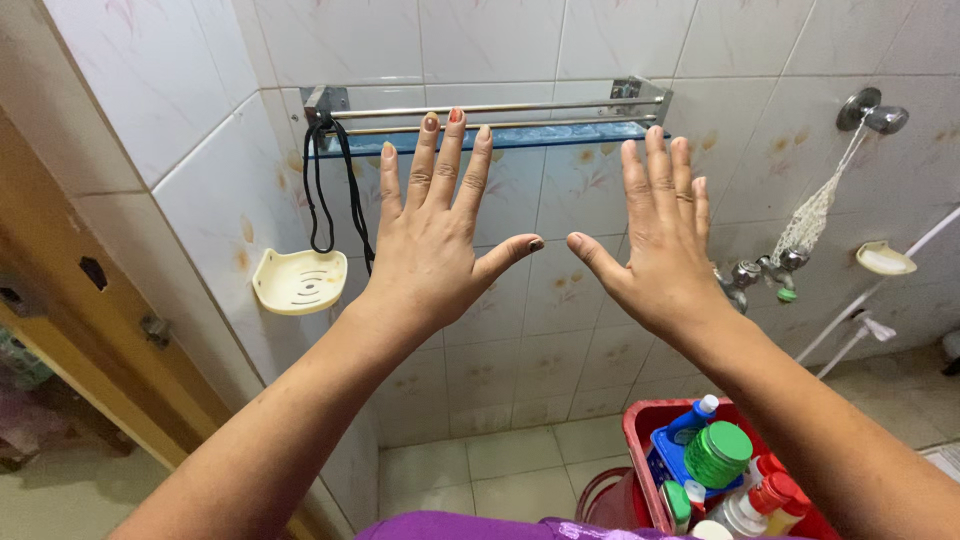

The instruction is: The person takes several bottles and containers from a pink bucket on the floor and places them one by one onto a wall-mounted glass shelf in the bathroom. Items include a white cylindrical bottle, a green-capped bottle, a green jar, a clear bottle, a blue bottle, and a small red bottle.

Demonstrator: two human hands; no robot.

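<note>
From the head camera, your left hand and right hand are both raised flat with fingers spread, holding nothing, backs toward you. Nearest them, level with your fingertips, is the shelf: a blue glass slab fixed to the glossy tiled wall under two thin, round metal rails. A black cord loops from its left end above a cream plastic soap dish. Lower right, a red bucket holds bottles and a ribbed green lid.
</note>
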